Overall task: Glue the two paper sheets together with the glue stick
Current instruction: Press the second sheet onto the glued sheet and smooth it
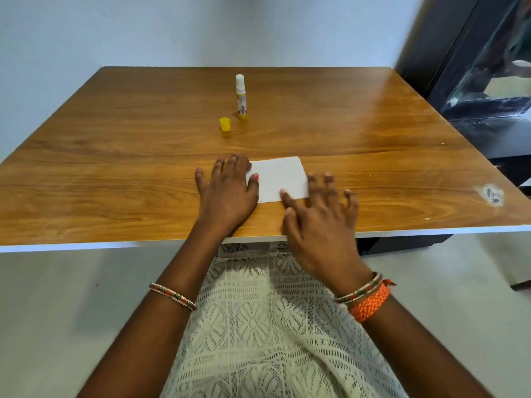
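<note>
- A person seated at a wooden table [115, 156] presses both hands onto a white paper [277, 178] lying flat near the table's front edge; only one white rectangle shows, and whether a second sheet lies under it cannot be told.
- The left hand [227, 191] lies palm down with fingers straight and spread, covering the paper's left edge, the thumb resting on the sheet itself.
- The right hand [319, 216] is slightly blurred, its fingers spread and relaxed; the thumb and first fingers touch the paper's lower right corner while the outer fingers reach past it onto bare wood. Neither hand grips anything.
- The glue stick [240, 96] stands upright farther back on the table, well apart from the paper, its white glue raised above a yellow body with a printed label.
- Its yellow cap [224, 124] stands just beside it, to the left and a little nearer the person, not touching the stick.
- Beaded bangles ring both wrists, and an orange braided band [370, 304] sits next to the bangle on the right wrist.
- A cream lace garment [258, 326] covers the person's lap below the table edge.
- A worn, pale scuff [490, 194] marks the table surface near its right edge.
- A pale wall [172, 30] stands behind the table and dark furniture [474, 81] stands at the right.
</note>
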